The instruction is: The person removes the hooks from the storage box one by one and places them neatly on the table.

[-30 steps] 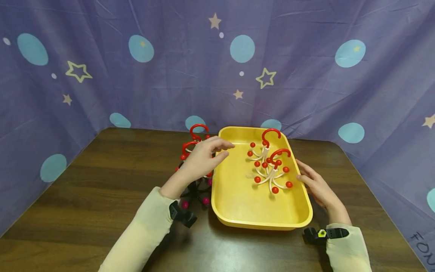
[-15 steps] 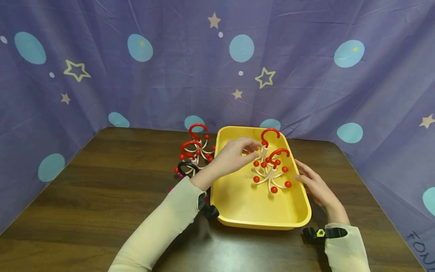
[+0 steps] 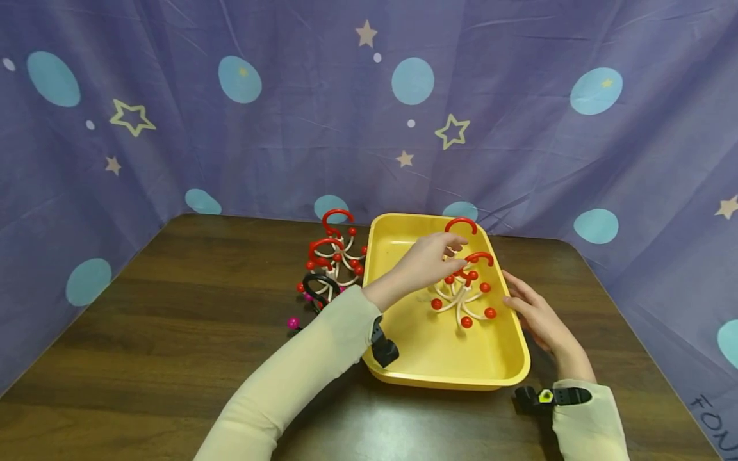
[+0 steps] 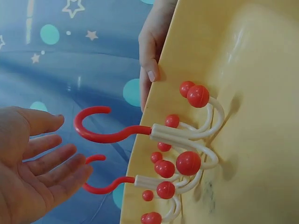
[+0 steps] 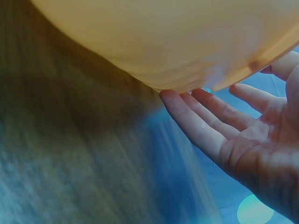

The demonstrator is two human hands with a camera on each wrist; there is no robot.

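My left hand (image 3: 426, 261) is over the yellow tray (image 3: 426, 358), fingers relaxed and apart, holding nothing. Two red-hooked hangers stand in the tray, each with curved white prongs tipped with red balls. The near hanger (image 3: 463, 296) is just right of the hand; the far hanger (image 3: 463, 223) is partly hidden behind the fingers. In the left wrist view a red hook (image 4: 107, 138) faces the palm, and the fingertips overlap the other. My right hand (image 3: 539, 320) rests at the tray's right side. Its nearly straight fingers (image 5: 196, 130) touch the outer wall, with the thumb at the rim.
Left of the tray stand two more red-and-white hangers, a far one (image 3: 340, 250) and a near one (image 3: 330, 272). A black hanger (image 3: 316, 279) with pink balls is in front of them, partly covered by the left sleeve (image 3: 311, 358). A curtain (image 3: 288, 160) hangs behind the table.
My left hand has moved right from the hangers left of the tray to above those inside it. The right hand has stayed at the tray's side.
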